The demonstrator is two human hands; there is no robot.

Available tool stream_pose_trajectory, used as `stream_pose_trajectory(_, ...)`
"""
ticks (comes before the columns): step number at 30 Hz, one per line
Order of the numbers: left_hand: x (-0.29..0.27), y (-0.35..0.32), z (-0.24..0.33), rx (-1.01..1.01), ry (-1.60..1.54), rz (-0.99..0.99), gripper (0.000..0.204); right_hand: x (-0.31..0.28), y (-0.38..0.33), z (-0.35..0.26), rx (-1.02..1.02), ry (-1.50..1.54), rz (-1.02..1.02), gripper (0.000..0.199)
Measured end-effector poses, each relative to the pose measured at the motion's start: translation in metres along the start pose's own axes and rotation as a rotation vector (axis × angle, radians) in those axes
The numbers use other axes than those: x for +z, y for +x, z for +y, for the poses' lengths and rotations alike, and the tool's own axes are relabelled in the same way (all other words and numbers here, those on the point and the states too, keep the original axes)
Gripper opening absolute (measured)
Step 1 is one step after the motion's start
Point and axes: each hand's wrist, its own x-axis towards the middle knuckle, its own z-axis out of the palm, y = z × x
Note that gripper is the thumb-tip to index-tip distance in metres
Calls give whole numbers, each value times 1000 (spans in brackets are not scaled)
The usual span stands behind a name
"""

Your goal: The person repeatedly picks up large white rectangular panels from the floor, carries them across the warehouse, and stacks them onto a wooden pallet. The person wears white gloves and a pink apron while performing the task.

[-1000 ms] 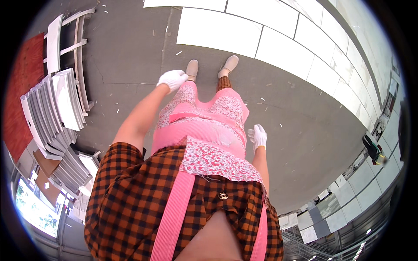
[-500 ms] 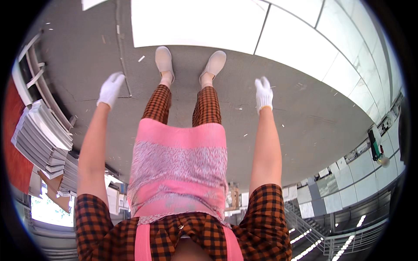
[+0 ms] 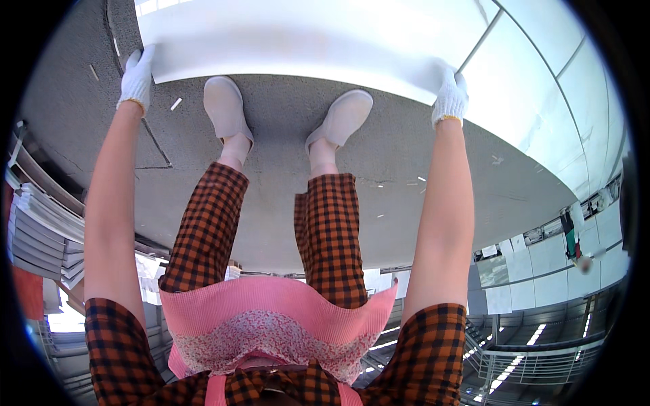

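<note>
A large, glossy white tile [image 3: 298,51] lies ahead of my feet, its near edge just past my shoe tips. My left hand [image 3: 138,78], in a white knit glove, grips the tile's left edge by the near corner. At the opposite side, my right hand [image 3: 450,98], gloved alike, is closed at the right edge beside a dark seam. Both arms reach straight forward. The undersides of the fingers are partly hidden, and soft reflections show on the tile by the right hand.
More white tiles [image 3: 535,88] curve away to the right beyond the seam. Grey floor [image 3: 399,210] with small white scraps surrounds my pale shoes [image 3: 225,108]. At left stand stacked slabs [image 3: 37,233]; metal railings [image 3: 542,362] show at lower right.
I have bent lower, and both hands have moved forward and outward from above the floor to the white tile's two side edges. My pink apron now hangs away from my legs.
</note>
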Motion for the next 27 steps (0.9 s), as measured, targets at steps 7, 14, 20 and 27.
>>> stream_pose_trajectory(7,15,-7,-6,26,85,91,83,22,-15,-11,50,236,147,42)
stream_pose_trajectory(14,15,17,-39,-38,-9,148,72,20,-20,-25,75,131,139,51)
stream_pose_trajectory(20,3,21,-10,-262,-314,83,59,17,-26,-33,137,172,242,59)
stream_pose_trajectory(27,-40,10,-1,-181,96,-33,76,-29,16,-14,100,258,-75,64)
